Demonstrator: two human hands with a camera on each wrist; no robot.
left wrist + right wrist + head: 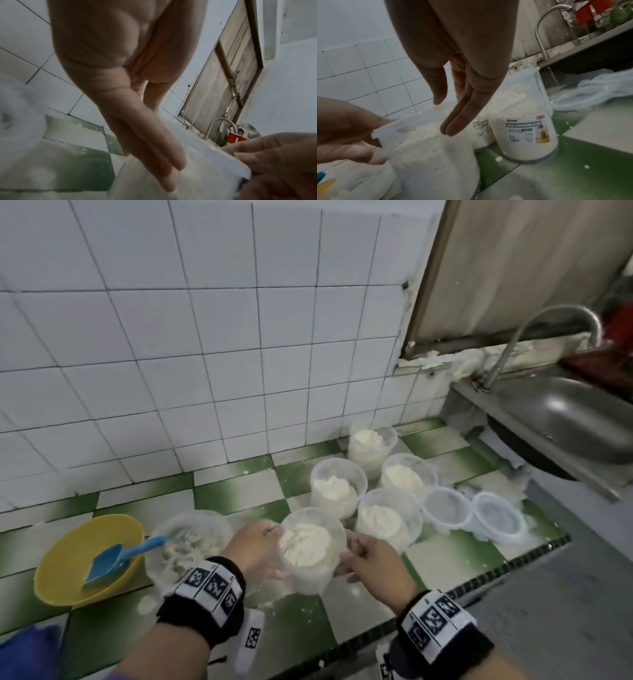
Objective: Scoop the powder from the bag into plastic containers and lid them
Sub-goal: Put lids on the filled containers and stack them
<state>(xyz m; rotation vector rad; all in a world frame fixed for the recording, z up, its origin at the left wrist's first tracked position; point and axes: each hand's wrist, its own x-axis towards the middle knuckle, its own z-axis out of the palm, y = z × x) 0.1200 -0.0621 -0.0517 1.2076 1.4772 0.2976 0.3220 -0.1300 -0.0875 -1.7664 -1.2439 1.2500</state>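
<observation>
My left hand and right hand flank the heaped tub near the floor's front edge, fingers straight against its walls. Squeezing or tilting could spill powder.

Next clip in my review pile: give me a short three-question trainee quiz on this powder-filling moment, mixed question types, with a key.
1. True or false: the container between the left hand and the right hand already has its lid on.
2. Multiple choice: where does the blue scoop lie? A) in the sink B) in the yellow bowl C) in the right hand
3. Fill the gap: beyond the one at the hands, ____ open containers holding powder stand on the green and white tiled counter.

Key: 1 false, its top is open and the powder shows. 2 B. 3 four.
</observation>
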